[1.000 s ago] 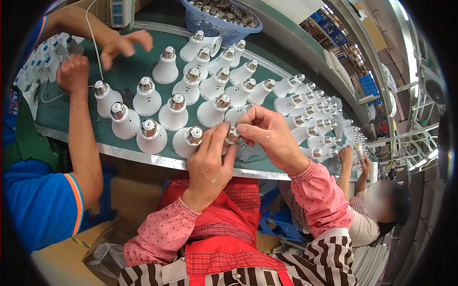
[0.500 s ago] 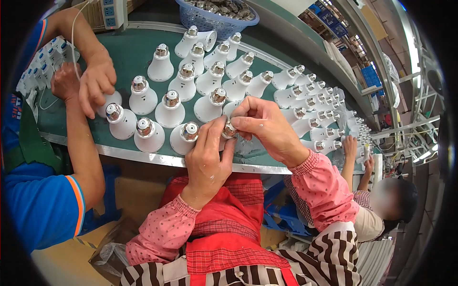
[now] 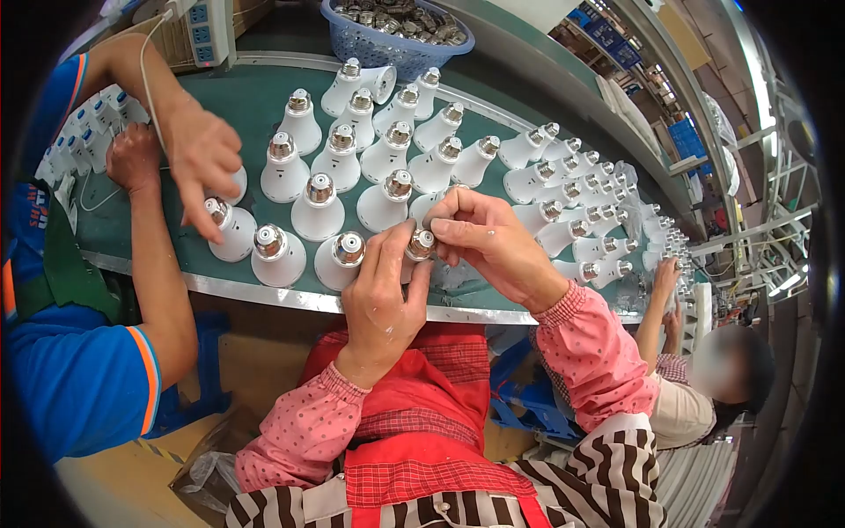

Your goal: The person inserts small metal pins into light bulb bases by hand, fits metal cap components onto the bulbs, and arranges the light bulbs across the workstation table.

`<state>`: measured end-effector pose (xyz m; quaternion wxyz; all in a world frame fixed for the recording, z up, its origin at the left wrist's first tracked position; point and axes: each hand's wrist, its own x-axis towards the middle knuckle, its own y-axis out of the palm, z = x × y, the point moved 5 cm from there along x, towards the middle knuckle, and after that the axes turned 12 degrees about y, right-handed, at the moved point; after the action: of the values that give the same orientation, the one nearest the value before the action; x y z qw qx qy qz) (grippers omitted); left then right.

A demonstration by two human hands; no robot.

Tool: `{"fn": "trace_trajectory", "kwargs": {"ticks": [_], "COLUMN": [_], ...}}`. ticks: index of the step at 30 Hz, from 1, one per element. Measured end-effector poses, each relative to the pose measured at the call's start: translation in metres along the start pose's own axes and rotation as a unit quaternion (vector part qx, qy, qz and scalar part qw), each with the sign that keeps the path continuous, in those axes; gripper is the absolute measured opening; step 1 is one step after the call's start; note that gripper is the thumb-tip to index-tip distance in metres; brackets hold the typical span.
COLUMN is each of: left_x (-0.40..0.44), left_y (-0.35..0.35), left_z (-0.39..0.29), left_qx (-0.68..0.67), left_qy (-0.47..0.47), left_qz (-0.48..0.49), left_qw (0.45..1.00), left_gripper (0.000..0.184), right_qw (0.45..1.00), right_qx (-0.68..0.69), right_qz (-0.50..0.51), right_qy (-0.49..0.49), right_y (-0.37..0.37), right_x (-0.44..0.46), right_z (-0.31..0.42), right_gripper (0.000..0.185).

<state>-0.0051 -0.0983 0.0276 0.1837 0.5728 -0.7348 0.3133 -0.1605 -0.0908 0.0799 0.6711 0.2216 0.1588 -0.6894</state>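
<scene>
Near the front edge of the green table, my left hand (image 3: 385, 295) is wrapped round a white light bulb (image 3: 420, 245) with a silver screw cap facing up. My right hand (image 3: 482, 233) is at the cap's right side, thumb and fingers pinched together; whatever lies between them is too small to make out. Just left of my left hand stands another bulb (image 3: 340, 261), upright with its cap on top. Several more white bulbs stand behind my hands, and part of one is hidden by my right hand.
A co-worker's hands (image 3: 201, 158) are over the table at the left, one by a bulb. A blue basket (image 3: 400, 44) of metal caps stands at the back, a power strip (image 3: 201, 33) at the back left. Rows of bulbs and another person (image 3: 669, 290) are at the right.
The co-worker's hand at the left reached down to a bulb, then shifted among the front-left bulbs. My hands keep their hold, with only a slight shift at the cap.
</scene>
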Motion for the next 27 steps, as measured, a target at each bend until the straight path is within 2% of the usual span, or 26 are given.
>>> {"fn": "trace_trajectory", "kwargs": {"ticks": [5, 8, 18, 22, 25, 27], "left_x": [0.002, 0.001, 0.002, 0.001, -0.001, -0.003], "left_y": [-0.001, -0.002, -0.001, 0.0, 0.003, 0.005], "left_z": [-0.002, -0.002, -0.002, -0.001, 0.0, 0.0], "left_qx": [0.022, 0.005, -0.002, -0.005, 0.026, 0.045], "left_qy": [0.033, -0.002, -0.018, -0.022, -0.004, 0.001], "left_qz": [-0.007, 0.006, 0.009, 0.008, -0.02, -0.034], "left_qw": [0.999, 1.0, 1.0, 1.0, 0.999, 0.998], "left_gripper": [0.053, 0.053, 0.048, 0.048, 0.046, 0.047], "right_qw": [0.999, 0.999, 0.994, 0.997, 0.993, 0.957], "right_qx": [-0.035, -0.049, -0.106, -0.049, -0.072, -0.222], "right_qz": [-0.013, -0.004, 0.021, 0.033, -0.063, -0.156], "right_qy": [0.009, -0.008, 0.0, -0.042, -0.067, -0.104], "right_y": [0.001, 0.003, 0.002, -0.005, -0.028, -0.052], "right_x": [0.003, 0.004, 0.008, 0.003, -0.03, -0.044], "right_z": [0.002, 0.004, 0.011, 0.002, 0.007, -0.007], "right_gripper": [0.014, 0.013, 0.017, 0.018, 0.018, 0.015]}}
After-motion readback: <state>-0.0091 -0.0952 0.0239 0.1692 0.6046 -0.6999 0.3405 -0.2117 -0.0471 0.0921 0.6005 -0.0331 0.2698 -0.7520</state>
